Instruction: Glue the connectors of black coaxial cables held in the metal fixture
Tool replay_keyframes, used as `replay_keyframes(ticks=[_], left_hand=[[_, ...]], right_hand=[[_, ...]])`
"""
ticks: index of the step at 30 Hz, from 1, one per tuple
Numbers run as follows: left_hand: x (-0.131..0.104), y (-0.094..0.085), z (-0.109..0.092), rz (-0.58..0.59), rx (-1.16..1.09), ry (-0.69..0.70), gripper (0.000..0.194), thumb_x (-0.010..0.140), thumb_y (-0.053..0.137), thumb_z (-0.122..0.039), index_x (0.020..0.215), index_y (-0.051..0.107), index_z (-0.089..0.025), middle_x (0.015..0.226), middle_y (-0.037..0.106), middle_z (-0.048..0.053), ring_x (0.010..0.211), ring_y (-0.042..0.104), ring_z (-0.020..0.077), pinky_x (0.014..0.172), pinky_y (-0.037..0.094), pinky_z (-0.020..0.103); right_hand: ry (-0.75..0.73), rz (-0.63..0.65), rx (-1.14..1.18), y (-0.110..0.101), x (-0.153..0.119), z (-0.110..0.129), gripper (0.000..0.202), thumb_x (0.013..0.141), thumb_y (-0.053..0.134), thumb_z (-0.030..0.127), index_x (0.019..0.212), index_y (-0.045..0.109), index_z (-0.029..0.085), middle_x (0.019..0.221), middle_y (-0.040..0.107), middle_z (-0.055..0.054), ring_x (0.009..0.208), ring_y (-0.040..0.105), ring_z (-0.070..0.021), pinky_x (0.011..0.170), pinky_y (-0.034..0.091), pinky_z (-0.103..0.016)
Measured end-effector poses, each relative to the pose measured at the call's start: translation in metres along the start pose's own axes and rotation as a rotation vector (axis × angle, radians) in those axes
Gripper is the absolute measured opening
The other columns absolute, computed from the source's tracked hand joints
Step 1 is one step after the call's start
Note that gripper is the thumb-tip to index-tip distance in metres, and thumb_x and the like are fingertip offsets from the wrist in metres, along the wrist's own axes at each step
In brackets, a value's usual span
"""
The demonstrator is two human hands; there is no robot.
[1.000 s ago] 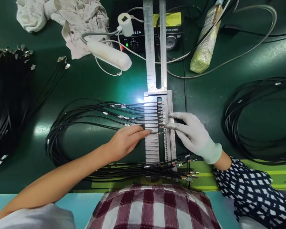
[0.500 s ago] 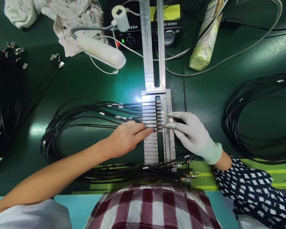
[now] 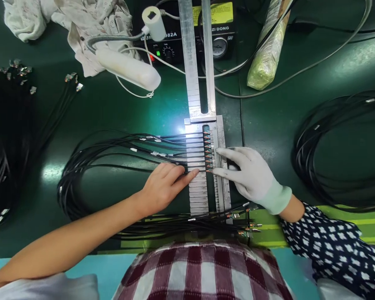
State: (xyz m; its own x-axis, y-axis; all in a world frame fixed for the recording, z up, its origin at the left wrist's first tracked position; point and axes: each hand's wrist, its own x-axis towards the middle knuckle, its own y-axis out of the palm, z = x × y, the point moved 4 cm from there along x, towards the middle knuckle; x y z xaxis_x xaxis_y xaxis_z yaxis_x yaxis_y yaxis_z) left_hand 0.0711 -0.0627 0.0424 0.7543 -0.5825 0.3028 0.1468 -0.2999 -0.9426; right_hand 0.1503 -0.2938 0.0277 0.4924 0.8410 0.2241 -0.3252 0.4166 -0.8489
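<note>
Seating lowest black cable in the slotted metal fixture, bottom of the row of cables already lying there. Bare left hand: grip narrow, holding that cable at the fixture's left side; fingertip has slid slightly left versus half a second ago. Gloved right hand: grip wide, two fingers spread, holding nothing; lower fingertip now at the cable's terminal, was over the right-hand rail before. Upper fingertip also shifted left, onto the rail. One second ago this terminal sat out of line below the others; now level with its row. Second cable bundle unchanged at the near table edge. Camera view drifted a bit.
</note>
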Motion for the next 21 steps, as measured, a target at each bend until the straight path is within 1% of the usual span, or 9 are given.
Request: replay_keyframes(ticks=[4,7,10,12,13,15,17,19,21], left_hand=[[-0.003,0.007,0.007,0.003,0.031,-0.009,0.038,0.101,0.04,-0.009,0.131,0.061,-0.019,0.083,0.06,0.004,0.076,0.049,0.0183,0.072,0.033,0.035],[-0.002,-0.001,0.007,0.043,-0.072,-0.07,0.039,0.103,0.037,-0.01,0.132,0.06,-0.023,0.086,0.061,0.003,0.078,0.051,0.0171,0.075,0.032,0.034],[-0.015,-0.018,-0.013,0.119,-0.224,-0.154,0.033,0.104,0.049,-0.033,0.131,0.055,-0.015,0.103,0.065,0.008,0.09,0.056,0.0202,0.083,0.037,0.036],[-0.033,-0.022,-0.036,0.214,-0.269,-0.195,0.046,0.095,0.06,-0.051,0.119,0.057,-0.012,0.11,0.064,0.012,0.095,0.057,0.0247,0.082,0.041,0.038],[-0.042,-0.021,-0.047,0.268,-0.248,-0.211,0.043,0.093,0.064,-0.052,0.11,0.058,-0.013,0.109,0.063,0.013,0.094,0.057,0.0258,0.079,0.043,0.037],[-0.058,-0.016,-0.063,0.329,-0.14,-0.234,0.024,0.096,0.061,-0.039,0.095,0.058,-0.015,0.102,0.064,0.011,0.087,0.058,0.0246,0.072,0.044,0.035],[-0.065,-0.014,-0.066,0.31,-0.061,-0.219,0.018,0.101,0.049,-0.026,0.087,0.055,-0.017,0.087,0.063,0.007,0.073,0.056,0.0202,0.064,0.044,0.031],[-0.068,-0.018,-0.056,0.236,-0.011,-0.148,0.025,0.105,0.037,-0.023,0.087,0.054,-0.017,0.074,0.058,0.003,0.06,0.052,0.0168,0.055,0.04,0.028],[-0.073,-0.029,-0.036,0.143,0.074,-0.048,0.029,0.105,0.031,-0.021,0.089,0.054,-0.017,0.069,0.055,0.001,0.056,0.048,0.0158,0.053,0.038,0.027]], right_hand=[[-0.038,-0.031,-0.034,0.001,0.002,-0.001,0.047,0.09,0.046,0.01,0.128,0.066,0.03,0.149,0.047,-0.007,0.124,0.05,-0.0348,0.099,0.047,-0.056],[-0.078,-0.082,0.01,-0.003,0.004,0.001,0.043,0.095,0.042,0.01,0.125,0.068,0.027,0.144,0.05,-0.011,0.121,0.052,-0.0345,0.096,0.048,-0.057],[-0.071,-0.115,0.102,-0.008,0.003,0.001,0.039,0.099,0.041,0.011,0.124,0.067,0.026,0.142,0.052,-0.012,0.123,0.051,-0.0325,0.098,0.047,-0.057],[-0.039,-0.13,0.155,-0.01,0.002,0.001,0.037,0.101,0.04,0.013,0.126,0.065,0.025,0.142,0.052,-0.012,0.125,0.051,-0.0313,0.102,0.046,-0.057],[-0.024,-0.135,0.171,-0.01,0.001,0.0,0.036,0.102,0.041,0.014,0.127,0.064,0.025,0.142,0.053,-0.012,0.126,0.051,-0.031,0.103,0.045,-0.057],[-0.008,-0.15,0.183,-0.01,-0.001,-0.001,0.035,0.103,0.04,0.016,0.128,0.063,0.025,0.141,0.054,-0.012,0.127,0.051,-0.0312,0.104,0.045,-0.057],[0.002,-0.161,0.182,-0.008,-0.002,-0.003,0.035,0.104,0.039,0.018,0.128,0.063,0.025,0.14,0.054,-0.012,0.127,0.052,-0.0315,0.106,0.045,-0.058],[0.026,-0.173,0.191,-0.007,-0.002,-0.006,0.035,0.105,0.037,0.019,0.128,0.063,0.026,0.139,0.055,-0.011,0.127,0.053,-0.0306,0.107,0.045,-0.056],[0.054,-0.186,0.203,-0.006,-0.002,-0.008,0.035,0.106,0.037,0.019,0.127,0.064,0.027,0.138,0.056,-0.01,0.127,0.054,-0.0293,0.108,0.046,-0.053]])
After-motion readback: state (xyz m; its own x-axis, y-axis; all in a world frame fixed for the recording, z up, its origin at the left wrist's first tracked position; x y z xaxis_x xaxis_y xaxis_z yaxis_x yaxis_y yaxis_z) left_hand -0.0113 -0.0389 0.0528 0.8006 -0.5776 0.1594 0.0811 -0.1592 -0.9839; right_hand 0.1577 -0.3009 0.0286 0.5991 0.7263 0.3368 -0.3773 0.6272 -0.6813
